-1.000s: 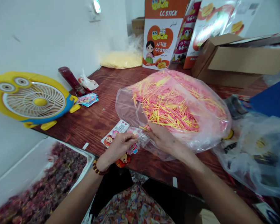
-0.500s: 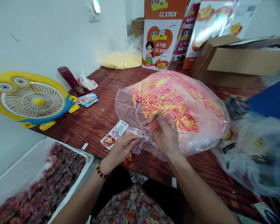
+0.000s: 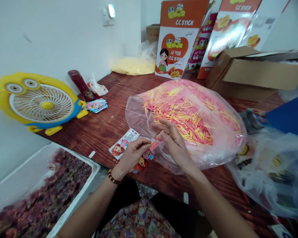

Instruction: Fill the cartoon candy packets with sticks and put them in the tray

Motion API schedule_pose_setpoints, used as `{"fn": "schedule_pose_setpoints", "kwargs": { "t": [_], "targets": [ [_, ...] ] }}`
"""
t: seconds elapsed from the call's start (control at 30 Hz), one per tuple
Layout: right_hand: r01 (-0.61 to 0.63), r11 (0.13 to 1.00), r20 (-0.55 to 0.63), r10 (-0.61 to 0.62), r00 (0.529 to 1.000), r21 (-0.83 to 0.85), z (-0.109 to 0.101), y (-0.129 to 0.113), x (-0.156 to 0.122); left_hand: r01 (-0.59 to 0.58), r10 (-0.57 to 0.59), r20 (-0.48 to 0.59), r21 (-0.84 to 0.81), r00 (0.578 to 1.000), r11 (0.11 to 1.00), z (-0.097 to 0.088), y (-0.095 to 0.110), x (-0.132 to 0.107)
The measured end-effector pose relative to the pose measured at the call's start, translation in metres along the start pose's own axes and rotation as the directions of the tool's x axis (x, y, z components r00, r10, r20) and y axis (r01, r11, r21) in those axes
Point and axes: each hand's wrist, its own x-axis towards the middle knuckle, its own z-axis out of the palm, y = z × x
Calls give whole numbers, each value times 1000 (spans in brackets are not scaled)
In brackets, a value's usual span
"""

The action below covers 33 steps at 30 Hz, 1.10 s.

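A big clear plastic bag full of thin pink and yellow sticks lies on the brown wooden table. My right hand pinches a small bunch of pink sticks at the bag's near edge. My left hand, with a bead bracelet on the wrist, holds a small printed packet and meets the sticks' lower end. A second printed packet lies flat on the table beside my left hand.
A yellow cartoon desk fan stands at the left. A white bin of dark red packets sits below the table edge. Orange "CC STICK" boxes, a cardboard carton and clear bags fill the back and right.
My right hand picked a bunch of pink sticks from the bag and brought it down to the packet in my left hand. The view shifted slightly.
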Motion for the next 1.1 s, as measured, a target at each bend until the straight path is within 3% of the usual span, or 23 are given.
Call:
{"fn": "schedule_pose_setpoints", "kwargs": {
  "t": [0.17,0.33,0.43,0.63,0.77,0.97,1.1],
  "targets": [
    [117,947,197,-58,979,-300,-13,-3,3,22,-25,-34,-103,999,994,3,-4,6],
    [12,942,91,19,996,-335,-29,-7,5,16,-28,-64,-176,998,984,0,-3,9],
    [51,890,69,-22,997,-453,-31,-10,6,-8,-1,-70,-139,998,990,-4,4,10],
    [90,898,54,-74,996,-430,-21,-17,10,-96,98,-194,20,976,995,-6,15,10],
    [102,903,70,-80,994,-418,-15,-17,17,-152,159,-201,52,967,987,-7,14,9],
    [124,907,60,-109,992,-404,-9,-9,25,-127,135,-265,45,955,991,-11,12,7],
    [58,923,3,-61,998,-381,-9,-8,30,-111,117,-280,38,953,993,-17,12,7]
  ]
}}
